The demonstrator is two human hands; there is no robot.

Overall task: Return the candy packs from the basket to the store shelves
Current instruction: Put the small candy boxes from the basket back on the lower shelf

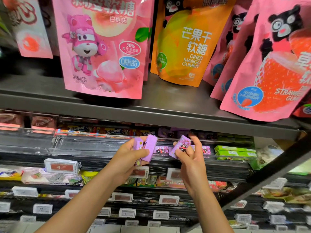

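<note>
1. Left hand: fingers and thumb curled round a small stack of purple candy boxes (two clearly, perhaps a third below; blur prevents a count). The boxes stand roughly on end in the grip.
2. Right hand: pinches one purple candy box between thumb and fingers, tilted, printed face toward the camera.
3. Both hands are raised in front of the middle shelf, near its front edge, the two close together but apart.
4. Just behind the right hand, a row of matching purple boxes lies on that shelf; green boxes sit toward its right end.
5. Upper shelf: pink peach gummy bag, orange mango gummy bag, pink strawberry gummy bags toward the right edge.
6. Price tags line the lower shelf edges.
</note>
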